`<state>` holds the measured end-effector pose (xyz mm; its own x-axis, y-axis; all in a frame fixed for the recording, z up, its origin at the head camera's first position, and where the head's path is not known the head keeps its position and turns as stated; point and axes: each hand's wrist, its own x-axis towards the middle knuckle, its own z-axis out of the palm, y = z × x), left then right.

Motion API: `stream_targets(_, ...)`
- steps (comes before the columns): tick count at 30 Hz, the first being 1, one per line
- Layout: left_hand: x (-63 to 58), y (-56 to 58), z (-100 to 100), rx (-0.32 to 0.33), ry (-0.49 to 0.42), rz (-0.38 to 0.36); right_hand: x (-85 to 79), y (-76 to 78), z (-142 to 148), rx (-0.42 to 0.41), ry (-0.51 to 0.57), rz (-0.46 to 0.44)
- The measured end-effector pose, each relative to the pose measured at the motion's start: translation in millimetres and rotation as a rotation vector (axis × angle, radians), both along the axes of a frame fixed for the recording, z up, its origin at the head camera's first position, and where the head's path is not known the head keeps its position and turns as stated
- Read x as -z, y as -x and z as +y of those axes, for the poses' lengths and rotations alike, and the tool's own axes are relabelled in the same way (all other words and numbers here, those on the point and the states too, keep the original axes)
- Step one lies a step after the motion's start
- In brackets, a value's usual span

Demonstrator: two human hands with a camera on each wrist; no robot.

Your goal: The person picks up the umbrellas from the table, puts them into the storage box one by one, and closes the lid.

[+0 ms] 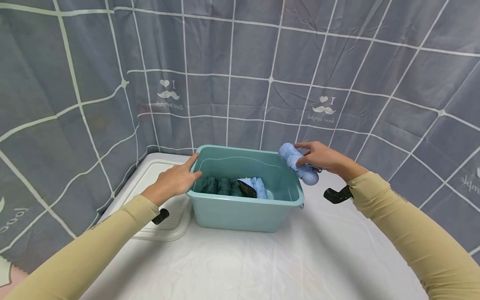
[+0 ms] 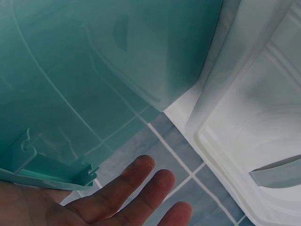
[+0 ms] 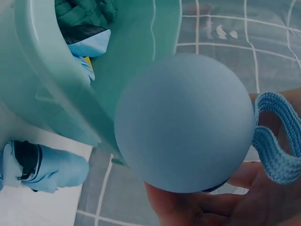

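Note:
My right hand [image 1: 318, 156] grips a folded light blue umbrella [image 1: 292, 156] over the right end of the teal bin [image 1: 232, 214]. Its smooth rounded end faces down toward the table, and a woven wrist loop [image 3: 280, 141] hangs beside my fingers. Across the bin, my left hand [image 1: 174, 179] rests at the left rim; in the left wrist view its fingers [image 2: 136, 188] stretch out below the rim. Inside lie bundles of dark green quilted fabric [image 1: 224, 186] and a light blue piece with black lining [image 1: 258, 186].
A white lid [image 1: 150, 177] lies left of the bin, partly under my left forearm. Light blue rolled fabric [image 3: 61, 167] with black on it lies on the white surface beside the bin. A grey-blue gridded curtain [image 1: 247, 100] hangs behind and around the white table [image 1: 240, 262].

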<state>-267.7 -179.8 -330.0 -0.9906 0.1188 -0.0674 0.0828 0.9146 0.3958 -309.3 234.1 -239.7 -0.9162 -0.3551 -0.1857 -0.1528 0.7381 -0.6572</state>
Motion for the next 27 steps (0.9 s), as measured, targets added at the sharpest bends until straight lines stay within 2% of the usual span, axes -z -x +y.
stream_targets(12, -1.2, -0.1, 0, -0.005, 0.002, 0.004, -0.3, 5.5, -29, -0.081, -0.139, -0.033)
stream_targets(27, -0.6, 0.8, 0, -0.004, 0.002, -0.001, 17.5, 16.7, -66, -0.131, -0.319, -0.093)
